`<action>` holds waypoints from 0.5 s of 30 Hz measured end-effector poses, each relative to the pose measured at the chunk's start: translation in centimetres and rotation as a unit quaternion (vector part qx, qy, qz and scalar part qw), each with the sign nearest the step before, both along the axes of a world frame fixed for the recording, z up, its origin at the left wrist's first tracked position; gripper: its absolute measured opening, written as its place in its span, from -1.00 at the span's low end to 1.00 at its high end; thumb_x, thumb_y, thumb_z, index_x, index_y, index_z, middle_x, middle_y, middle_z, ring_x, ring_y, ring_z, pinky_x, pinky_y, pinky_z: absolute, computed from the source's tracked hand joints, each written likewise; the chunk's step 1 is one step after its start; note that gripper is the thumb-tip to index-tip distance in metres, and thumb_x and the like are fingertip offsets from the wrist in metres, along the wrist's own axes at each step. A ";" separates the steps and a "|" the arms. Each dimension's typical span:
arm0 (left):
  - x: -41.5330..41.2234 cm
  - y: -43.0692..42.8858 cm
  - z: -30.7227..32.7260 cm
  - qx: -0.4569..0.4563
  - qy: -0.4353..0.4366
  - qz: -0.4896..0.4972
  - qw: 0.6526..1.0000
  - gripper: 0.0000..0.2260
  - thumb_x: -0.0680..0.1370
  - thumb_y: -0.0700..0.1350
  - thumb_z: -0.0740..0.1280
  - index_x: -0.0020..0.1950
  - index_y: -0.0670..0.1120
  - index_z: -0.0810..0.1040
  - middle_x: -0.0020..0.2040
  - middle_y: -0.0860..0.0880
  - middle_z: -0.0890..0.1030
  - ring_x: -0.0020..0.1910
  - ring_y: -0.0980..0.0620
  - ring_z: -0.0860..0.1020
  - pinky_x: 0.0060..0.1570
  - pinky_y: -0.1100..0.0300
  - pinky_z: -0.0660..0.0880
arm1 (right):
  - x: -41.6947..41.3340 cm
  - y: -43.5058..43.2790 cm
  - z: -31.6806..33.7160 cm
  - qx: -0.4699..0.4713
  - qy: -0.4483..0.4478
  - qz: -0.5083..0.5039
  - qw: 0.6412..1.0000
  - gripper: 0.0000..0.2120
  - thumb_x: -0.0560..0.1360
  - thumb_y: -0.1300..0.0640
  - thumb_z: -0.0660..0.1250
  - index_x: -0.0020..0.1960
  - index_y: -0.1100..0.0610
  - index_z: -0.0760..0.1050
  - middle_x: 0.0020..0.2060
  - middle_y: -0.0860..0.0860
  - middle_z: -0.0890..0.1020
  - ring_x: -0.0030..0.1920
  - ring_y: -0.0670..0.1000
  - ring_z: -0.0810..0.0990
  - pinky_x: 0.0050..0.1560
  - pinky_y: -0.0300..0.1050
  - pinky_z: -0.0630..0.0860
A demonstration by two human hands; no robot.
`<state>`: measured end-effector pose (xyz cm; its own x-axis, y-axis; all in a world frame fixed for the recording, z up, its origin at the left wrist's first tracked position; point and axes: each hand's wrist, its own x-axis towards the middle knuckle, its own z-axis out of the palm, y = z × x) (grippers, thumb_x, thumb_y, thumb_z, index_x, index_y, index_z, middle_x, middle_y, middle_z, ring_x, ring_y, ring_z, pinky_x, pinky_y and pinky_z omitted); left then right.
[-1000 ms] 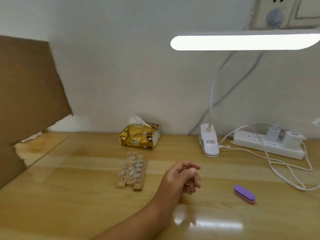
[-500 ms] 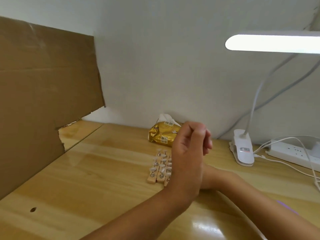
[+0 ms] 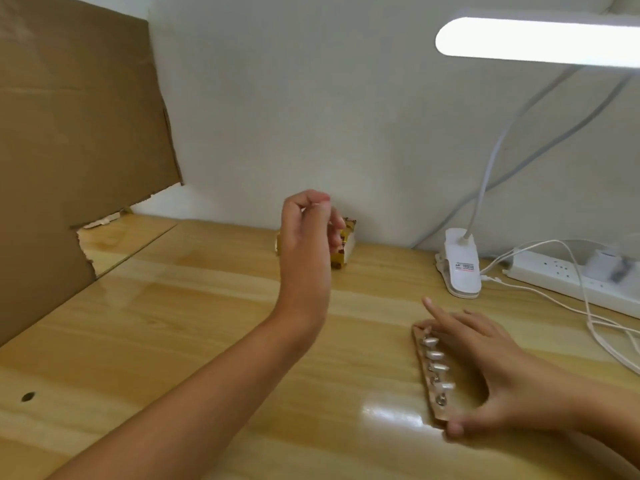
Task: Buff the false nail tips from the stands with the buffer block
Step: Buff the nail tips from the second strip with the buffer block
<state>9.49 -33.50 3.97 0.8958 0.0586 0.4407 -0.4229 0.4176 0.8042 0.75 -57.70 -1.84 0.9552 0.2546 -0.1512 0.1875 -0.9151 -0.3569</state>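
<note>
Left hand: the left hand point(image 3: 304, 237) is held raised above the counter point(image 3: 173, 323), its fingers curled and thumb and forefinger tips brought together; whether a nail tip is pinched there cannot be told.
Right hand: the right hand point(image 3: 491, 372) is laid over the wooden stands point(image 3: 433, 379), with fingers nearly straight across the top and far end and the thumb set against the near end.
Stands: the stands are seen low on the right of the counter, partly covered by that hand; only the left edge is shown.
False nail tips: a row of pale false nail tips point(image 3: 434, 355) is seen mounted along the visible edge; one metal peg near the thumb appears bare.
Buffer block: no buffer block is seen in this view, and none is held.
Progress: buffing is judged not yet begun; the stands are only being positioned or steadied.
Left to do: the block is to be fetched, and each tip taken and buffed.
Surroundings: a gold tissue pack point(image 3: 346, 251) is partly hidden behind the left hand; a lamp clip point(image 3: 462, 268) and a power strip point(image 3: 568, 282) are placed by the wall, and a cardboard sheet point(image 3: 69, 133) is stood at the left.
</note>
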 end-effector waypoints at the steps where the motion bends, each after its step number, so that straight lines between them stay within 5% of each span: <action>1: -0.5 -0.7 -1.4 0.061 0.001 -0.023 0.998 -0.93 0.54 -0.13 0.22 -0.03 0.02 0.46 -0.25 0.04 0.52 -0.31 0.14 0.44 -0.29 0.34 0.42 | -1.3 -1.1 0.1 -0.014 0.000 -0.014 1.000 0.30 0.00 -0.62 0.42 0.39 -0.50 -0.45 0.40 -0.54 -0.19 0.42 -0.36 -0.40 0.51 -0.02 -0.11; 4: -2.0 -2.7 -5.4 0.372 -0.048 -0.123 0.919 -0.83 0.54 -0.15 0.31 0.10 0.04 0.47 -0.03 0.06 0.54 -0.08 0.17 0.50 -0.05 0.29 0.48 | -4.1 -3.2 0.4 -0.071 -0.028 -0.029 0.997 0.35 -0.06 -0.67 0.37 0.43 -0.45 -0.43 0.43 -0.51 -0.30 0.38 -0.31 -0.57 0.44 0.00 -0.28; 7: -2.5 -3.8 -7.3 0.584 -0.147 -0.168 0.780 -0.67 0.53 -0.07 0.34 0.28 0.11 0.42 0.20 0.17 0.46 0.21 0.24 0.37 0.24 0.25 0.39 | -5.6 -4.7 1.3 -0.050 -0.133 -0.018 0.990 0.34 0.01 -0.64 0.39 0.58 -0.26 -0.20 0.57 -0.29 -0.07 0.58 -0.03 -0.27 0.56 0.06 -0.14; 10: -2.8 -4.2 -7.3 0.600 -0.174 -0.164 0.764 -0.61 0.55 0.01 0.31 0.37 0.16 0.36 0.30 0.24 0.40 0.32 0.30 0.24 0.30 0.40 0.23 | -6.2 -7.4 2.6 0.038 -0.207 -0.066 0.975 0.10 0.20 -0.56 0.39 0.58 -0.22 0.02 0.46 -0.29 0.32 0.52 -0.08 0.22 0.38 -0.06 0.23; 12: -3.2 -4.5 -7.4 0.606 -0.188 -0.170 0.754 -0.54 0.56 0.04 0.29 0.44 0.20 0.28 0.33 0.33 0.32 0.36 0.36 0.15 0.26 0.54 0.08 | -6.6 -9.2 3.4 0.061 -0.157 -0.098 0.981 -0.06 0.21 -0.58 0.35 0.49 -0.41 0.09 0.27 -0.40 0.45 0.32 -0.23 0.43 0.22 -0.22 0.44; 15: -3.9 -4.9 -7.7 0.621 -0.190 -0.209 0.732 -0.47 0.56 0.08 0.27 0.50 0.24 0.17 0.28 0.51 0.16 0.40 0.44 0.00 0.27 0.57 -0.04 | -7.2 -10.9 2.9 0.005 -0.024 -0.104 0.994 -0.21 0.12 -0.67 0.26 0.30 -0.51 0.22 0.14 -0.43 0.40 0.16 -0.25 0.48 0.08 -0.30 0.49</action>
<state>5.57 -38.36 -3.72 0.5209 -0.8414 0.1439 -0.7580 -0.3784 0.5312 -6.43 -68.62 1.02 0.9934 0.0516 -0.1027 0.0111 -0.9323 -0.3616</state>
